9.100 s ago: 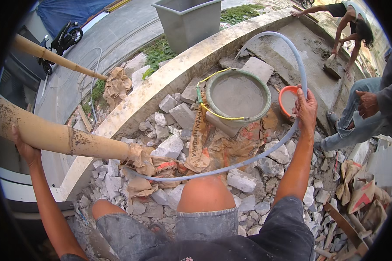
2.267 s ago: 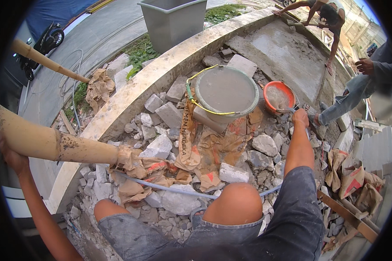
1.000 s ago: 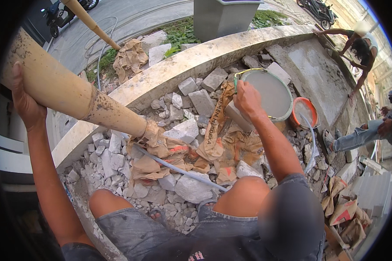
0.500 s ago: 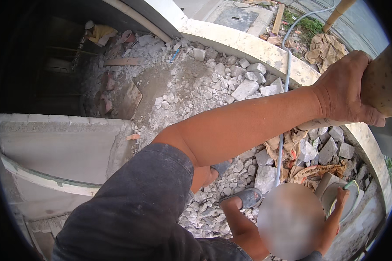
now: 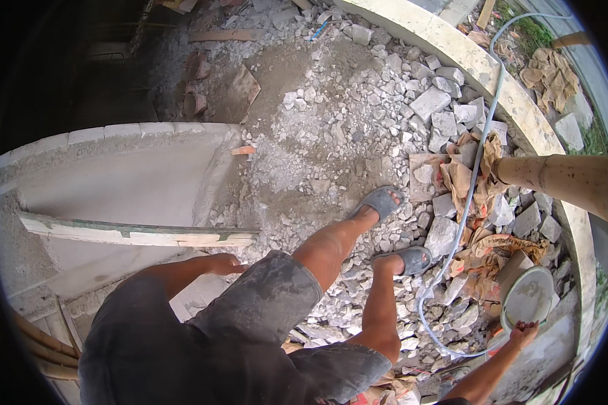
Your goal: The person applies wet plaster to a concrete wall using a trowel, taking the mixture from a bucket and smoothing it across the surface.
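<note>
- Your left hand [image 5: 224, 263] looks loose and empty, just off the right end of the board [image 5: 162, 234].
- Watch the hose [image 5: 456, 246] near your sandals [image 5: 402, 260]; snag it or shift that loose rubble [image 5: 358, 135] and you could stumble.
- Your right hand [image 5: 523, 331] seems curled around the bucket [image 5: 530, 297] at its near rim, or maybe the handle, can't tell. It's by the rubble's right edge, inside the kerb [image 5: 579, 246]; a lopsided pull could slop it.
- Print on the sack [image 5: 496, 244]: too small to read.
</note>
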A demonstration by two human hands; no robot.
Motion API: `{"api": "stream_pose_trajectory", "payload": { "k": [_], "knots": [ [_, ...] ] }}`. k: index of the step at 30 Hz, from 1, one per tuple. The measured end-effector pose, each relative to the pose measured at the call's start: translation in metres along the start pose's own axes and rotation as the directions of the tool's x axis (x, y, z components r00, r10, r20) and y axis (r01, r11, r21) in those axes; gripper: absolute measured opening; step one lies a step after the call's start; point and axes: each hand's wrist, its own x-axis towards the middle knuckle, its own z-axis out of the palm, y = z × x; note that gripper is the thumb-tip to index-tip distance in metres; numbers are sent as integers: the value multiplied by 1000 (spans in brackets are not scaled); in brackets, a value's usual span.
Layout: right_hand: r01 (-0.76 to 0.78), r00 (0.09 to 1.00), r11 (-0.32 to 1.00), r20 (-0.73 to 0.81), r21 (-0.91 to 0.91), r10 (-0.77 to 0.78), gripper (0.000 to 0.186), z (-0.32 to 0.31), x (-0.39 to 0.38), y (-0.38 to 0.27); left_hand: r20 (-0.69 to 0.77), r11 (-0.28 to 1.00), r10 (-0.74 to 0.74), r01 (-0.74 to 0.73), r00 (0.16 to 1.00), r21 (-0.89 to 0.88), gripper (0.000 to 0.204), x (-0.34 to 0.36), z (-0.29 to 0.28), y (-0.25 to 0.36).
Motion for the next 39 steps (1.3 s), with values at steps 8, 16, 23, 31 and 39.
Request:
{"api": "stream_pose_trajectory", "payload": {
  "k": [8,16,23,31,39],
  "knots": [
    [-4,962,1000,275,2,3,36,32,-238,0,88,712,-9,68,996,-698,78,-73,176,-99],
    [-183,776,966,576,-182,256,39,153,-414,43,-195,333,179,-246,964,-910,81,-87,84,-32],
    [-129,758,943,583,-307,294,39,312,-532,105,-215,42,271,-235,938,-971,85,-102,-89,-59],
    [-112,708,910,610,-400,355,35,490,-653,110,-119,-514,629,297,768,-804,97,-90,-267,-132],
    [-53,671,893,646,-447,364,36,649,-751,106,-632,-297,-130,-639,764,-710,87,-26,-343,-207]
  ]
}}
